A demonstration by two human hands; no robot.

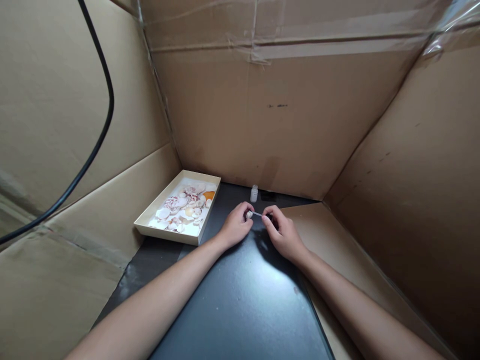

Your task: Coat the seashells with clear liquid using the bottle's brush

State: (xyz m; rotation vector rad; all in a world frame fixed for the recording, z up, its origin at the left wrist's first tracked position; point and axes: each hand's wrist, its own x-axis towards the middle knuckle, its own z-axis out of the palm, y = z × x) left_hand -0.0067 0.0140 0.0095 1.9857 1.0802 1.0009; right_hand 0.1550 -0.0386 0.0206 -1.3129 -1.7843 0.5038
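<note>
One dark table (232, 305) is nearest; over it, the left hand (236, 224) pinches a small white thing (249, 215), maybe a shell, and the right hand (282, 232) grips a thin stick (257, 214) that points at it; I cannot tell if the tip touches; this bit looks partly done to me, but how much is hidden; off to the left, lots of shells (183, 201) lie in a tray (165, 232), perhaps still left to do; farther back, a little bottle (254, 194) stands up near the cardboard wall (240, 120).
</note>
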